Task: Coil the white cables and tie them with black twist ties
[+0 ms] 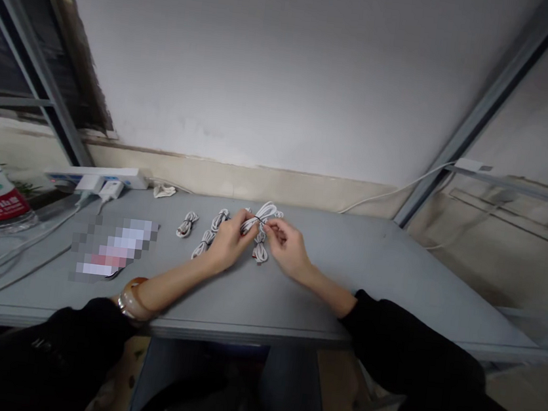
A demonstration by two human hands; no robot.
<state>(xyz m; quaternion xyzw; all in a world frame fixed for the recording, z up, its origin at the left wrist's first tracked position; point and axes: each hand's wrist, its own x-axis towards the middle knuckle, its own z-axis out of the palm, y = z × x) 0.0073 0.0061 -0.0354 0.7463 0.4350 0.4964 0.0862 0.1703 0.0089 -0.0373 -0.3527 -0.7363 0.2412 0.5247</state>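
Cable coil (267,211) sits pinched in the left hand (232,239); the right hand (289,248) pinches its black tie (259,219).

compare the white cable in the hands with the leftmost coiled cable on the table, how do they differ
The held cable is at the fingers of the left hand and right hand, while the leftmost cable lies untouched on the table. The held cable's loops spread larger; the leftmost cable forms a smaller, tighter bundle. Both are pale cables gathered into loops.
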